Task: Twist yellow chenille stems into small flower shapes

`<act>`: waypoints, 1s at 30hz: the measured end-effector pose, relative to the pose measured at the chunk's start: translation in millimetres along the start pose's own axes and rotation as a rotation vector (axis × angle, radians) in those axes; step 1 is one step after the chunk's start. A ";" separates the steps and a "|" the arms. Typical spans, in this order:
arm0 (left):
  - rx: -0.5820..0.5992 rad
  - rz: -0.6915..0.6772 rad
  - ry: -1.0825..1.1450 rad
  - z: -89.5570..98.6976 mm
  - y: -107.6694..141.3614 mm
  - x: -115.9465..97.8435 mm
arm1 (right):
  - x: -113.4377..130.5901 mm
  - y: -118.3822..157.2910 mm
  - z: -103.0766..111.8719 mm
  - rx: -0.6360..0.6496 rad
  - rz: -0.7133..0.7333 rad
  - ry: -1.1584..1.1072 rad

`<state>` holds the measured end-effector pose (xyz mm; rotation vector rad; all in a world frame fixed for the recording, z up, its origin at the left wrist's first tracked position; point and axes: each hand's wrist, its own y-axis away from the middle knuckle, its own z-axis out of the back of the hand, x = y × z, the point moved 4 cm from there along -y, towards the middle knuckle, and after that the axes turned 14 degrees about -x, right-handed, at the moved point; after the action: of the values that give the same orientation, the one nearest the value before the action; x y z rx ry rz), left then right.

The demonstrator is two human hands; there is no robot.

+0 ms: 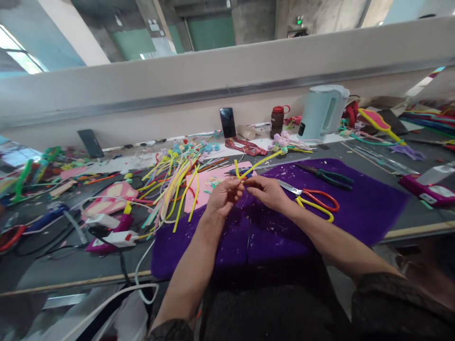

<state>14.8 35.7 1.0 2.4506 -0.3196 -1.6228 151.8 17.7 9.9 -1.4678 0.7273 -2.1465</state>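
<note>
Over the purple cloth (369, 208), my left hand (223, 195) is pinching a yellow stem (261, 164) near its bend; can't tell if my right hand (269, 193) grips too. Probably light, bendy, easily creased: fingertips at the bend.

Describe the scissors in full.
The scissors lie on the purple cloth, just beyond the right hand. Their blades look like silvery metal and point left, toward that hand; how far they are open is hard to tell. The red handle and yellow handle are looped, perhaps plastic-coated, and point right. Neither hand grips them; whether the right hand brushes the blades is unclear.
</note>
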 end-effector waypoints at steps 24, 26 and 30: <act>0.328 0.084 -0.200 -4.9 5.0 11.8 | 15.2 0.6 22.8 0.045 0.489 0.305; 0.302 0.046 -0.237 -3.8 4.6 11.0 | 17.5 1.1 22.5 0.043 0.483 0.305; 0.229 -0.116 -0.310 -4.7 7.1 6.5 | 24.8 0.0 21.7 0.044 0.407 0.298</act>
<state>21.1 27.2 -1.0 2.4076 -0.4363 -2.1303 163.7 -1.4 34.0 -0.8879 0.9801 -2.0573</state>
